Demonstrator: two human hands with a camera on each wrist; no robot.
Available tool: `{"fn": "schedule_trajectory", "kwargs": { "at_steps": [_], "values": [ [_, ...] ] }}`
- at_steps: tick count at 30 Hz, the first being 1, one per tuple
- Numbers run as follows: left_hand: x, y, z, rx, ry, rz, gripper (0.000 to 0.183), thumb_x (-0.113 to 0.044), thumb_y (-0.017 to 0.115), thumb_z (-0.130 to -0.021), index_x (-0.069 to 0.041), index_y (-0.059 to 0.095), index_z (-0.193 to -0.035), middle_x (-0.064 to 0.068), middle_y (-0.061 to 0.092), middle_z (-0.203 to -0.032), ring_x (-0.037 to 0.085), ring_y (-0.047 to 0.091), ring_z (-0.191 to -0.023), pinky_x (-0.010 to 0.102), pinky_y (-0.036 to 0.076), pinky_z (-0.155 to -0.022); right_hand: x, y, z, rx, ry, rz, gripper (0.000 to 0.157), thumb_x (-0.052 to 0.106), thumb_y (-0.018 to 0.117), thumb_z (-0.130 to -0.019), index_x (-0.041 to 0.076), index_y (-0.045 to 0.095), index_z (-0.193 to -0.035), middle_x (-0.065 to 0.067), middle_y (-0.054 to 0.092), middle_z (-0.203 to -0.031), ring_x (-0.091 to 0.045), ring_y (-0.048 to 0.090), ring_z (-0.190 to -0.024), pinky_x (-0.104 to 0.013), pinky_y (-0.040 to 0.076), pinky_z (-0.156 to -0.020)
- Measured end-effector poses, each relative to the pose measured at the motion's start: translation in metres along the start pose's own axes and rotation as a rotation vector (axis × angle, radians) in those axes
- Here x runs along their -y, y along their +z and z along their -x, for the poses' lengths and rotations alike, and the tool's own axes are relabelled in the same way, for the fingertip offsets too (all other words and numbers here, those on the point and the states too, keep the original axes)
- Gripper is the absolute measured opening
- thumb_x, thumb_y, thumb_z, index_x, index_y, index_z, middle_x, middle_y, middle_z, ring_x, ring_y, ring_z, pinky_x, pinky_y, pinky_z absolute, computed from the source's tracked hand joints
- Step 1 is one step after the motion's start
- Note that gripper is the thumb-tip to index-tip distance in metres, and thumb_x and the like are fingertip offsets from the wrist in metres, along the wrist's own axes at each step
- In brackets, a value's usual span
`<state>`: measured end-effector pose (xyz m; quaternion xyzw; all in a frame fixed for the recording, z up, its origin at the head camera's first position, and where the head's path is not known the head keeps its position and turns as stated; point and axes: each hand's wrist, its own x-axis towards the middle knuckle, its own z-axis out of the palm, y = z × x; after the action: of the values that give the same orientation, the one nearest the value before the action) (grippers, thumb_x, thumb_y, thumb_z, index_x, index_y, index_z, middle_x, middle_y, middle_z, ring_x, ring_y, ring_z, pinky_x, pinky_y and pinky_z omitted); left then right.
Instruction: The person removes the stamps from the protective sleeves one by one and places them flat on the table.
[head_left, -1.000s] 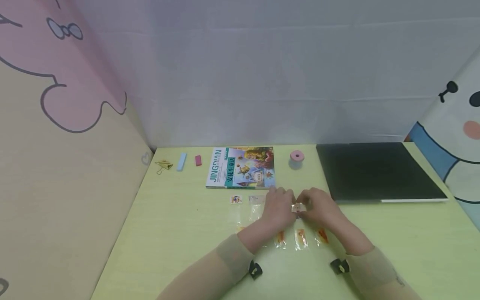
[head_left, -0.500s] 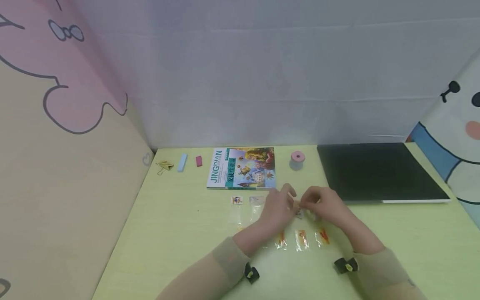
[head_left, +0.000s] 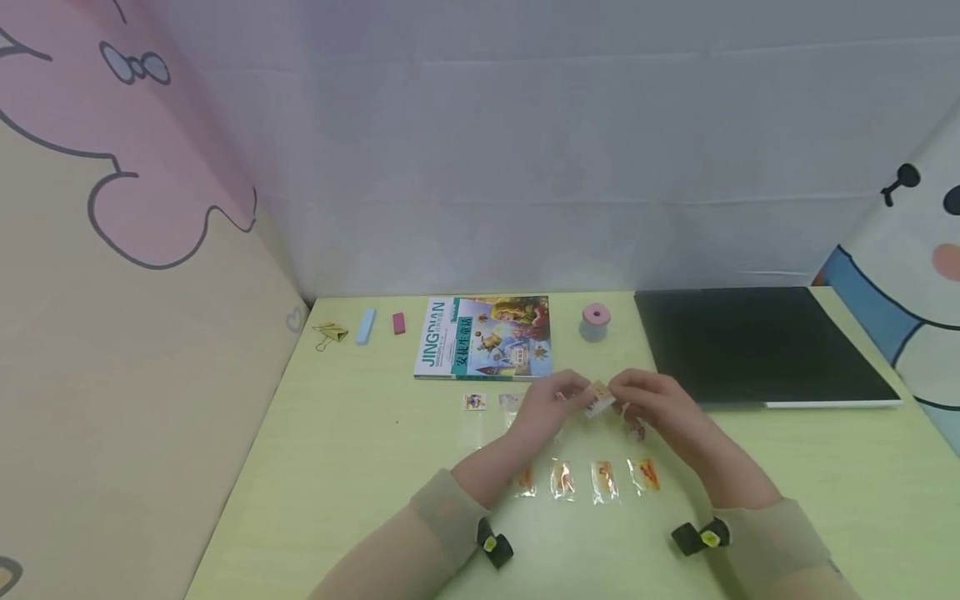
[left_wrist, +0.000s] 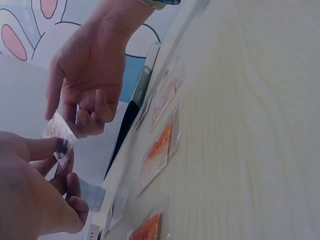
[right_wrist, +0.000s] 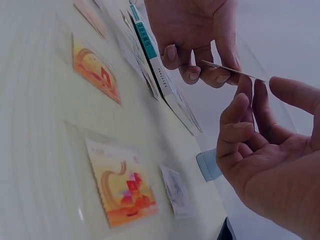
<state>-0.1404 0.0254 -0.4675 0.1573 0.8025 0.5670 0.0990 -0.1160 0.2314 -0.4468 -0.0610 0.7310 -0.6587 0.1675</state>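
A small postage stamp (head_left: 599,399) is held up between my hands above the table. My left hand (head_left: 546,410) pinches it between thumb and fingers; in the left wrist view the stamp (left_wrist: 61,136) appears tilted, partly covered by the thumb. On its other edge are the thumb and fingertips of my right hand (head_left: 660,402). Seen from the right wrist, the stamp is nearly edge-on between the two hands. Below my right hand lies another small stamp (head_left: 637,431). A row of orange stamps in clear sleeves (head_left: 603,481) lies nearer me.
Left of my hands lies a colourful stamp (head_left: 475,402). Behind are a book (head_left: 491,337), a pink-topped spool (head_left: 595,322) and a black flat board (head_left: 765,346). A pink eraser (head_left: 398,323), a blue stick (head_left: 365,326) and gold binder clips (head_left: 330,333) sit at back left.
The stamp between my hands has been raised and tilted. My left forearm has shifted left, uncovering more of the sleeved row. My right forearm has moved slightly right.
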Motion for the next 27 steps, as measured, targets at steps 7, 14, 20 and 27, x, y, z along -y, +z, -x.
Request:
{"fn": "schedule_trajectory", "kwargs": {
  "at_steps": [7,14,20,27],
  "values": [
    [0.001,0.0,-0.001,0.039,-0.012,0.013,0.011,-0.033,0.064,-0.086,-0.025,0.069,-0.091,-0.014,0.066,-0.086,0.005,0.055,-0.079,0.024,0.044,-0.072,0.0,-0.002,0.001,0.059,-0.032,-0.025,0.033,0.025,0.055,-0.094,-0.005,0.056,-0.106,-0.016,0.054,-0.091,-0.03,0.05,-0.07,-0.042,0.044,-0.061],
    [-0.001,0.0,0.001,0.069,-0.017,0.038,0.009,-0.035,0.063,-0.086,-0.028,0.069,-0.09,-0.015,0.066,-0.086,0.006,0.056,-0.079,0.026,0.044,-0.072,-0.004,-0.004,0.001,0.074,-0.048,-0.005,0.032,0.026,0.054,-0.095,-0.003,0.057,-0.108,-0.01,0.054,-0.082,-0.021,0.05,-0.069,-0.04,0.044,-0.061],
    [0.001,0.001,0.0,0.082,-0.01,0.064,0.01,-0.035,0.064,-0.086,-0.028,0.069,-0.09,-0.014,0.066,-0.087,0.006,0.057,-0.083,0.027,0.045,-0.075,-0.009,-0.005,0.001,0.063,-0.07,0.038,0.027,0.024,0.055,-0.094,0.004,0.054,-0.112,-0.019,0.054,-0.079,-0.032,0.05,-0.068,-0.04,0.046,-0.059],
    [0.001,0.002,0.001,0.076,-0.027,0.038,0.008,-0.035,0.064,-0.086,-0.03,0.069,-0.09,-0.015,0.066,-0.086,0.006,0.058,-0.082,0.027,0.045,-0.073,-0.012,-0.007,-0.001,0.016,-0.138,0.077,0.024,0.017,0.062,-0.09,0.001,0.054,-0.107,-0.019,0.061,-0.087,-0.032,0.053,-0.068,-0.034,0.047,-0.06]
  ]
}}
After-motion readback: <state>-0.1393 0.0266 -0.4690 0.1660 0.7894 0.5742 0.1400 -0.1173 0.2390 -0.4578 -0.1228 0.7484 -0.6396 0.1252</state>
